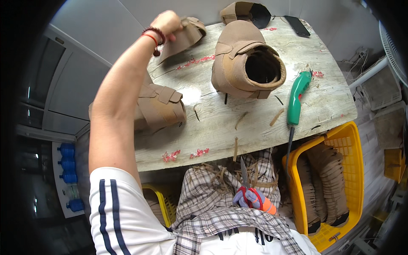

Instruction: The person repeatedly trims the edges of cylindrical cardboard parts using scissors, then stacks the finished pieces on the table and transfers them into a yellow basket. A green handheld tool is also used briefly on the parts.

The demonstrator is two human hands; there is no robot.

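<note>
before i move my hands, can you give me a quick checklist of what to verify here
1. Left hand on the tan piece: ok, fingers curled at its edge; the picture is blurred there.
2. Right hand free: cannot tell, it is out of view.
3. Scissors off the lap: not ok, they lie on the checked cloth there.
4. Green trimmer resting on the table: ok, though its cord hangs over the near edge.
5. Trimmer switched off: cannot tell.
6. Table free of scraps: not ok, a tan strip and other bits lie on it.
</note>
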